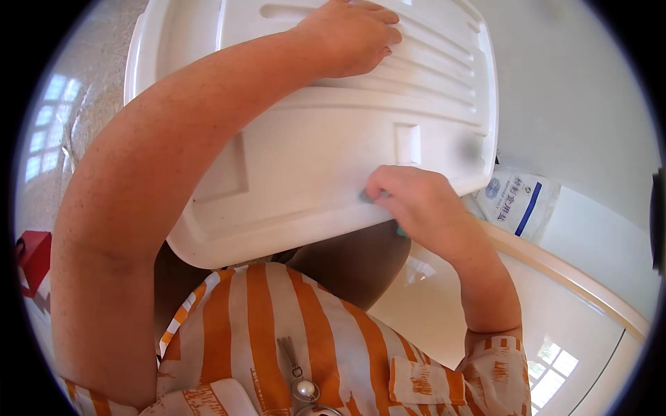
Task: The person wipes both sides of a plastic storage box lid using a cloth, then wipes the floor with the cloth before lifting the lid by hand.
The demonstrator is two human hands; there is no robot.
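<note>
A large white plastic storage-box lid [305,152], with ridges and recesses moulded into it, lies tilted in front of my body. My left hand [354,38] rests on its ridged upper part, fingers loosely stretched and holding nothing visible. At the near edge of the lid, my right hand [420,201] is closed, its fingertips against the surface. A small greyish bit shows at those fingertips and a teal bit below the palm; what the hand holds is mostly hidden. A dark blurred smudge shows on the lid's right side.
On the right, a white salt bag [517,201] with blue print lies by a light wooden edge [555,267]. Glossy pale panels [437,298] stand below it. A red box [35,263] sits at far left on the shiny floor [76,104].
</note>
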